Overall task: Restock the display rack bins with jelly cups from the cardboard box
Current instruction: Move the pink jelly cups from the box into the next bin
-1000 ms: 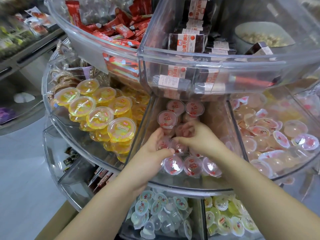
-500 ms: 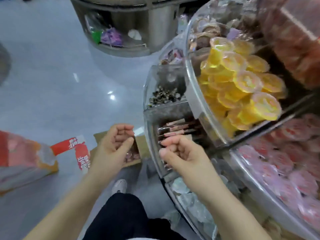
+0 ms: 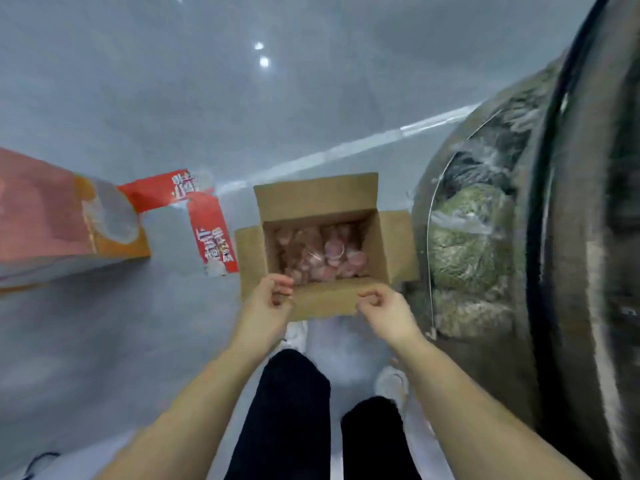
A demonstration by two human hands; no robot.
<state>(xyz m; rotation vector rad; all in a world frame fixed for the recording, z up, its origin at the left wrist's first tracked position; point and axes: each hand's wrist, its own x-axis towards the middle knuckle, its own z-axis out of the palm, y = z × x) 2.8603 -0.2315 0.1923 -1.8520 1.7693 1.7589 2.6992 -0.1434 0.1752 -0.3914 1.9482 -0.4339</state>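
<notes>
Both hands hang above the near edge of an open cardboard box [image 3: 322, 202] that sits on the smooth grey floor [image 3: 138, 98]. The left hand [image 3: 268, 301] has its fingers loosely curled, fingertips close to the thumb, and holds nothing visible. The right hand [image 3: 384, 310] is curled the same way, thumb and forefinger nearly meeting, also holding nothing. The two hands are apart, with the box's front flap showing between them.

Just beyond the fingertips, inside the plain brown corrugated box, lies a heap of pink jelly cups [image 3: 322, 254], small, rounded and glossy, blurred by motion. To the right of the right hand curves the clear plastic wall of the display rack [image 3: 485, 237], with greenish wrapped goods behind it. Left of the left hand lies a red printed carton [image 3: 52, 216] with its flaps open.
</notes>
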